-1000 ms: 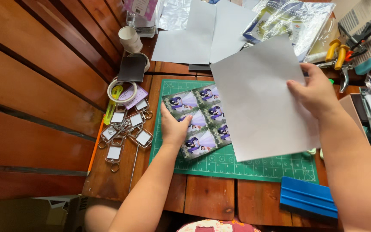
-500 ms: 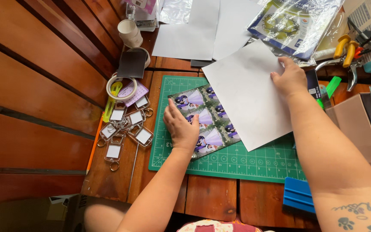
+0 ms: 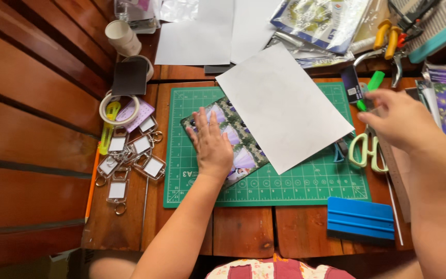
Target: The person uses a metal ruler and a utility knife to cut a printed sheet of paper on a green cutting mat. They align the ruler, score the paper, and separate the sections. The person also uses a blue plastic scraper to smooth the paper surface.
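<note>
- The left hand (image 3: 213,144) lies flat, fingers spread, pressing the printed photo sheet (image 3: 243,150) onto the green cutting mat (image 3: 285,181). It holds nothing; it was pressing the same sheet 1.0 s ago and 0.5 s ago.
- The right hand (image 3: 396,121) has let go of the white paper sheet (image 3: 282,106), which it gripped at the edge in both earlier views. It now hovers at 3 o'clock of the mat, fingers loosely curled and empty, above the pale green scissors (image 3: 366,150).
- The white paper sheet now rests at an angle on the mat, overlapping the 2 o'clock corner of the photo sheet.
- Judgement: the paper has been laid aside and the right hand is turning to the tools on that side.
- At 9 o'clock of the mat, on the bench (image 3: 243,232), lie clear keychain blanks (image 3: 130,160) and a tape roll (image 3: 120,108).
- A blue squeegee (image 3: 361,218) sits at 5 o'clock.
</note>
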